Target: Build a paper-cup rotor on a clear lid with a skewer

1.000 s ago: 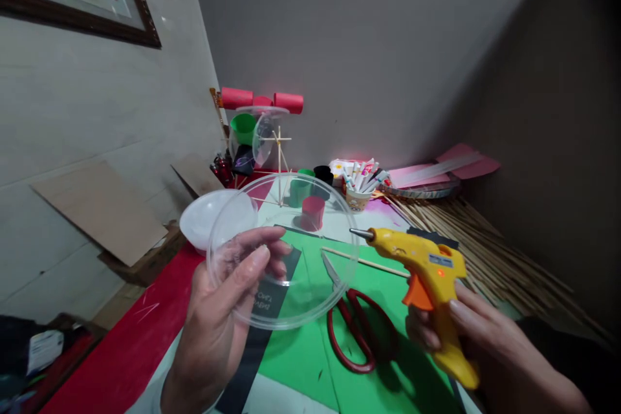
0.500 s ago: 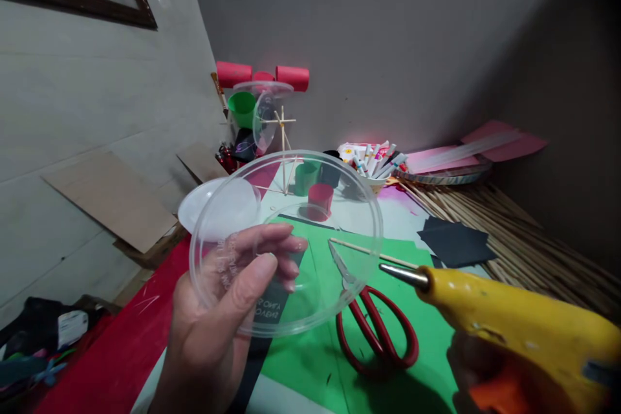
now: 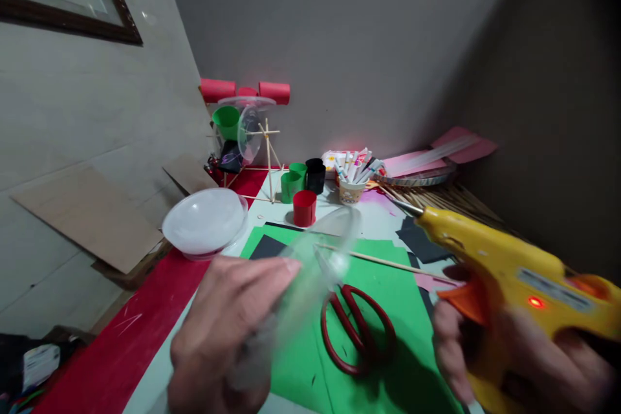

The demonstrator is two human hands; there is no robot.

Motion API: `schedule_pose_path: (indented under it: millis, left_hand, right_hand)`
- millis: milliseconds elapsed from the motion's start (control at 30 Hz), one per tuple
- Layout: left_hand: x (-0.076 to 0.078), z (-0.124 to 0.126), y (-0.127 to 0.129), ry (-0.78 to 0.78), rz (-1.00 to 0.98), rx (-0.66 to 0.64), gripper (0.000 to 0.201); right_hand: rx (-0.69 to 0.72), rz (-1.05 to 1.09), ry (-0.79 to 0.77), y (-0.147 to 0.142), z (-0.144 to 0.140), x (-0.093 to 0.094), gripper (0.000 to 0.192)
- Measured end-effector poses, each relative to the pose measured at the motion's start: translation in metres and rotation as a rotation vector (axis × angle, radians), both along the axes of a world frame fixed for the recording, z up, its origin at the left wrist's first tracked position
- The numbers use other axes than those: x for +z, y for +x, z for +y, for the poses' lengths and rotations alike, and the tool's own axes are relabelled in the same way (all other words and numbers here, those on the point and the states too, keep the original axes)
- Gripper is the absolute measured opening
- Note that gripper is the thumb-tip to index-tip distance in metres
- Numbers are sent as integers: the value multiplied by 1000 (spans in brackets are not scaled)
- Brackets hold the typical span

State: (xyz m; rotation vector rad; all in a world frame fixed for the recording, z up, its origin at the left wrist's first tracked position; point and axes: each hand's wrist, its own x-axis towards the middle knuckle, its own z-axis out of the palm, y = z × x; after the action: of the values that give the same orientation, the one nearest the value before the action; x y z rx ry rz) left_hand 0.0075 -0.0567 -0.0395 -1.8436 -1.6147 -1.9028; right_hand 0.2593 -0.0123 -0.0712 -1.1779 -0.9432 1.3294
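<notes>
Clear plastic lid (image 3: pixel 310 265), blurred and edge-on, is sitting in the left hand (image 3: pixel 228 330), fingers closed around it, above the green sheet (image 3: pixel 388 362). Right hand (image 3: pixel 524 362) is gripping a yellow glue gun (image 3: pixel 504 265), its label too blurred to read.

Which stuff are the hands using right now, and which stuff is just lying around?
In use:
- clear lid, blurred, held by the left hand
- glue gun, held by the right hand, its red light on

Lying about:
- scissors on the green sheet
- skewer
- white bowl
- red cup
- cup of markers
- stick model
</notes>
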Motion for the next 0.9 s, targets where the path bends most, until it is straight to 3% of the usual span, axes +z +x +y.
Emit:
schedule_pose_path:
  millis: [100,167,267,433,467,533,600,667,767,833,900]
  left_hand:
    - [-6,0,3,139,477,-122,42]
    - [-8,1,10,147,615,-185,54]
    - [-11,4,22,142,517,-184,65]
    - [-9,13,15,100,441,-270,49]
    - [-6,15,11,42,374,-254,48]
    - [3,18,5,-125,-41,-175,45]
    - [12,20,4,-280,-548,-313,37]
    - [18,19,10,-458,-881,-588,41]
    - [20,13,23,-684,-945,-891,46]
    - [18,9,29,-733,-896,-923,32]
    - [16,6,31,-725,-883,-867,21]
  right_hand:
    - [-15,135,-35,-12,4,16,43]
    - [-10,159,-33,-21,2,26,47]
    - [0,104,-28,-28,-3,32,47]
    - [61,75,72,-22,5,23,44]
    - [44,78,116,-20,8,22,43]
    - [10,89,197,-17,13,23,40]
    - [1,95,261,-16,13,26,36]
    - [4,81,307,-18,11,28,31]
    - [69,68,347,-21,4,27,26]
    - [126,68,358,-21,2,26,25]
    - [141,60,371,-20,1,26,24]
